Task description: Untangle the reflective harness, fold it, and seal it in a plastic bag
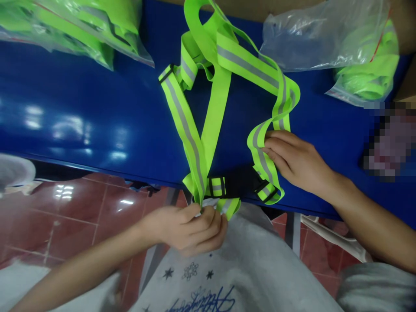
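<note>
Pinching the lower ends of one neon-green reflective harness [208,143], the left hand [191,229] is closed, with fingers and thumb bunched on the strap where it hangs over the near edge of the blue surface [81,125]. The right hand [292,160] lies on the harness's right-hand loop. Its fingers are slightly bent and their tips press the band against the surface, but the thumb is hidden, so I cannot tell whether it truly grips.

The harness lies spread across the middle of the surface, running from the far edge to the near one. Each of its green bands has a grey reflective stripe. One black buckle [240,182] sits on the belt section between the two hands. Three small black sliders show: one at the upper left bend [167,73], one just left of the buckle [216,186] and one just right of it, beneath the right hand.

Two clear plastic bags holding more green strapping rest at the back, one at the far left [81,30] and one at the far right [357,56], both well apart from the hands. Below the surface are a red tiled floor [74,208] and the person's white printed shirt [247,268].
</note>
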Motion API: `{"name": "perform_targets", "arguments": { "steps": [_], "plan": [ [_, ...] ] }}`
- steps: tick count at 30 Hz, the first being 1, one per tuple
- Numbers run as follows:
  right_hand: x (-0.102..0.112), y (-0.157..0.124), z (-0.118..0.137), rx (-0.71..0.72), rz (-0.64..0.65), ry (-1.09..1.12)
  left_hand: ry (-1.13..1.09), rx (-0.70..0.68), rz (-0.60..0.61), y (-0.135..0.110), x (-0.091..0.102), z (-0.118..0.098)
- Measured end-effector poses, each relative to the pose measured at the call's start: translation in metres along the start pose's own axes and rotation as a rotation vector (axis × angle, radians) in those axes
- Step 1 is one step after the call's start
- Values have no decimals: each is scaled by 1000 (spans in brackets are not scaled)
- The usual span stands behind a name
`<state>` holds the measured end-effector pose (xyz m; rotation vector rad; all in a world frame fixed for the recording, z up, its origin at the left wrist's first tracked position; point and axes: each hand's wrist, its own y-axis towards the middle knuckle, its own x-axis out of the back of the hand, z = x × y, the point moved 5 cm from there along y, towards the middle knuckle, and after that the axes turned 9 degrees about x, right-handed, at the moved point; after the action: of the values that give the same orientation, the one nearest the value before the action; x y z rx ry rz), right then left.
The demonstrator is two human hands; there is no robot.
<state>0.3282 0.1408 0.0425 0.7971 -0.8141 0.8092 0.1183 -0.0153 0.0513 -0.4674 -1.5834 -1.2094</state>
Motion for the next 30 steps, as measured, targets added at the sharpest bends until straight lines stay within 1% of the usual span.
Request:
{"name": "perform_targets", "arguments": {
  "steps": [4, 9, 12, 16, 20, 22, 23, 25, 27, 28, 29, 30],
  "plan": [
    [-2, 1, -1, -14, 9, -13, -22, 16, 16, 2, 4, -2],
    [-5, 0, -2, -22, 22, -30, -129, 201, 27, 8, 21, 9],
    [-5, -1, -2, -6, 10, -30, -186, 246, 22, 12, 27, 13],
    [-6, -2, -3, -4, 5, -25, -205, 251, -17, 14, 26, 10],
    [-5, -3, -1, -1, -4, -29, -182, 268, 19, 13, 21, 8],
    [1, -5, 2, -4, -81, -51, -170, 278, 17, 12, 21, 10],
    [6, -6, 2, -23, -152, -50, -165, 282, 15, 12, 21, 11],
    [19, -11, -3, -108, -371, 9, -159, 283, 11, 10, 21, 12],
    [30, -19, -15, -213, -607, 165, -159, 276, 30, 9, 19, 12],
    [32, -22, -22, -266, -698, 273, -162, 275, 44, 9, 18, 11],
    [31, -24, -29, -315, -761, 382, -168, 274, 58, 9, 17, 11],
    [30, -25, -35, -364, -793, 478, -176, 275, 65, 9, 15, 11]
  ]
}}
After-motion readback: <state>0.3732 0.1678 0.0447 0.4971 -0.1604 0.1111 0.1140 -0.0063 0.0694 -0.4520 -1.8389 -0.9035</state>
